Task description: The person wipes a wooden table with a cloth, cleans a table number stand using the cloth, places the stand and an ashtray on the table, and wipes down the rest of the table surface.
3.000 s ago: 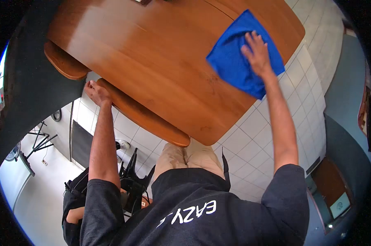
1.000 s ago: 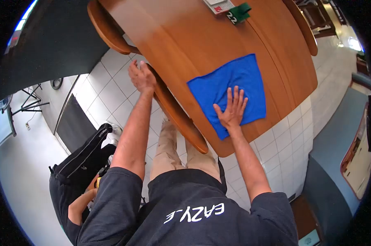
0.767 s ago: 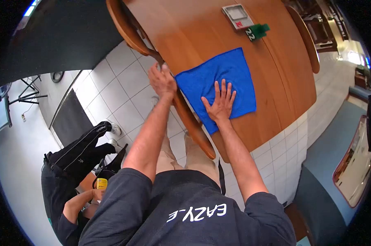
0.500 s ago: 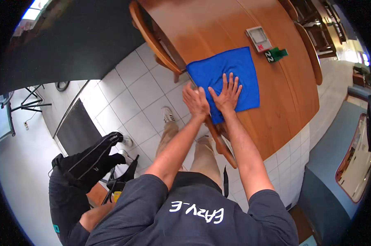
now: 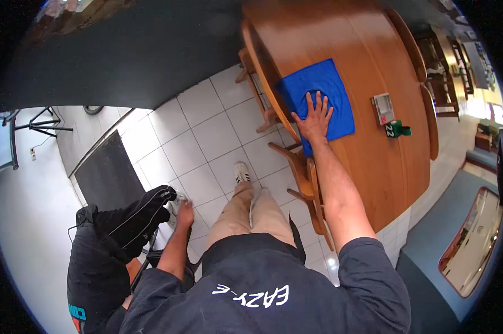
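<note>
A blue cloth (image 5: 341, 106) lies spread on the wooden table (image 5: 385, 178), its left edge reaching the table's side. My right hand (image 5: 316, 118) rests flat on the cloth with its fingers spread. Away from the table, my left hand (image 5: 185, 214) hangs low at my left side, near the seated person's knee; its fingers look curled, but blur hides whether anything is in them. To the right of the cloth, a grey and white box-like tray (image 5: 382, 109) sits beside a green number 22 stand (image 5: 397, 129).
Wooden chairs (image 5: 302, 177) line the table's near side, with more on its far side (image 5: 429, 119). A person in black (image 5: 98, 261) sits at the lower left. A dark mat (image 5: 109, 172) lies on the tiled floor (image 5: 207, 133).
My left hand has moved from the table's edge down to my left side. My right hand stays on the cloth. The view has turned, and the table shows farther right.
</note>
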A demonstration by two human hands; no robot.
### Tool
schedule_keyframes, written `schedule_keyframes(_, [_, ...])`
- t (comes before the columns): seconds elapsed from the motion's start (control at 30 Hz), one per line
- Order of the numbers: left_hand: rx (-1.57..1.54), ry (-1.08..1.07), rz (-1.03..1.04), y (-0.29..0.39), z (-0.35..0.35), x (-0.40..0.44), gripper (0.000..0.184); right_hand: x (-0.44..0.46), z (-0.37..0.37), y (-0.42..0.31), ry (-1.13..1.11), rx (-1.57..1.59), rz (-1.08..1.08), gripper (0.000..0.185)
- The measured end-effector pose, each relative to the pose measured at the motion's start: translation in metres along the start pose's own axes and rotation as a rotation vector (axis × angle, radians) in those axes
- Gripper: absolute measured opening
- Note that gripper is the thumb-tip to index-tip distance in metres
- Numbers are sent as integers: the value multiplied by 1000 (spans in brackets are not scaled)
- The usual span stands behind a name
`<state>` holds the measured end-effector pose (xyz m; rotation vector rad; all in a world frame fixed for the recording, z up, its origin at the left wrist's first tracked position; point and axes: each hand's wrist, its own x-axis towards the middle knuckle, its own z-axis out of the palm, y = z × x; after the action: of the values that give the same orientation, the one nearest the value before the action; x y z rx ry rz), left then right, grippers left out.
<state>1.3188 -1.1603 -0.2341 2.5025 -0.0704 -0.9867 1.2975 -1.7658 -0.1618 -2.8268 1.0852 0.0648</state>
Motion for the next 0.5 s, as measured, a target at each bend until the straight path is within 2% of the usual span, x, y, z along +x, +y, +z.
schedule_keyframes(0.07, [96, 59, -103, -57, -15, -7, 46, 14, -3, -5, -2, -3, -27, 87])
schedule_keyframes(0.1, [97, 68, -103, -53, -23, -14, 46, 23, -2, -9, -1, 12, -43, 86])
schedule_keyframes(0.17, [-10, 130, -361, -34, -43, -27, 46, 39, -3, -18, 3, 35, -50, 86])
schedule_keyframes(0.23, [-87, 130, -451, -44, -34, -13, 43, 58, -6, -29, -9, 35, -62, 87])
schedule_keyframes(0.27, [35, 135, -311, -53, -26, -2, 39, 67, -5, -35, -9, 45, -61, 87])
schedule_keyframes(0.33, [-260, -52, -336, -26, -20, 20, 36, 88, -3, -46, 27, 34, -112, 85])
schedule_keyframes(0.4, [-106, 13, -118, 37, -17, 33, 34, 111, -8, -58, -4, 32, -133, 85])
schedule_keyframes(0.5, [-315, -39, 31, 124, -10, 69, 33, 149, -11, -74, -36, 32, -184, 86])
